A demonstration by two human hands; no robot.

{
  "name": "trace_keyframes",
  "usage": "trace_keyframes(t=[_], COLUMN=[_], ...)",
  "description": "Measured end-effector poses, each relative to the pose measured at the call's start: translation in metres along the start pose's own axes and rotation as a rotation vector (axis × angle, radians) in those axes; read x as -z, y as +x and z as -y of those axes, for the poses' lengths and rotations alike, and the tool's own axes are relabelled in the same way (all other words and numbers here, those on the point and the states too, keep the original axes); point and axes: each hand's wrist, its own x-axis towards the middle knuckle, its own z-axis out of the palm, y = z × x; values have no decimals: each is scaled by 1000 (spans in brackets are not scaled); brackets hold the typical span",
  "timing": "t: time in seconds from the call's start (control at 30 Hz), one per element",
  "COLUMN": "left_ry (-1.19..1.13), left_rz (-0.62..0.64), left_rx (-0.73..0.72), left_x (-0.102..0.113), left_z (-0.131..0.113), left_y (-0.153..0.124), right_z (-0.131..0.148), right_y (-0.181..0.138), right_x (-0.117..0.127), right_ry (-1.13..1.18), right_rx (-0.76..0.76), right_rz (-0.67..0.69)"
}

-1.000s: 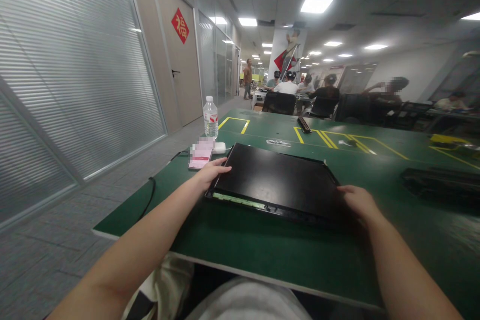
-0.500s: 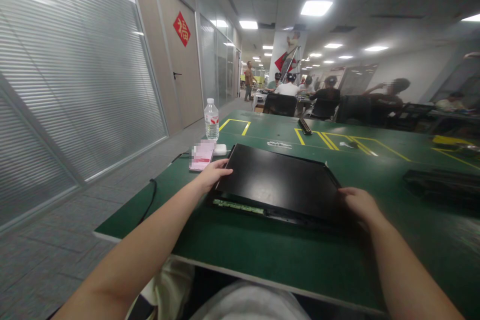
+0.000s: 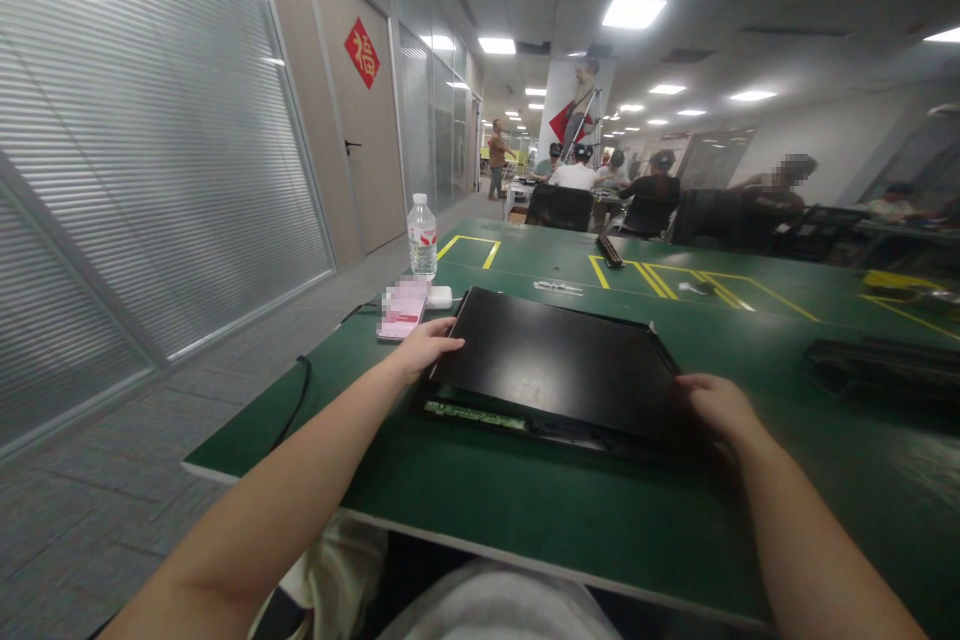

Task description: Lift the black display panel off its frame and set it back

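- Green table [image 3: 525, 510] in an open office carries a flat black panel [image 3: 555, 360] lying between both hands.
- Left hand [image 3: 424, 345] grips its left edge, fingers together on top.
- Right hand [image 3: 720, 405] clasps its right corner, fingers curled.
- Phone [image 3: 403, 308] and water bottle [image 3: 422, 237] sit just beyond the left fingers.

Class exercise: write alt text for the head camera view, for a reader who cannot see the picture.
A person's left hand and right hand grip the two sides of a flat black panel lying on a green table, a strip of green circuit board showing under its near edge. A pink phone and a water bottle sit beyond the left hand; other people work at tables farther back.
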Motion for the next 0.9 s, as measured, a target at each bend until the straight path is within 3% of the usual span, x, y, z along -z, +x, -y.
trace_keyframes(t=[0.3, 0.63, 0.9], left_ry=[-56, -60, -76], left_rz=[29, 6, 114], left_rx=[-16, -50, -147], left_x=[-2, -3, -7], left_z=[-1, 0, -7], left_y=[-3, -2, -6], right_z=[7, 8, 15], right_y=[-4, -5, -11], right_x=[5, 5, 6], right_ry=[-38, -38, -76], right_rx=[-9, 12, 35], right_rz=[46, -3, -17])
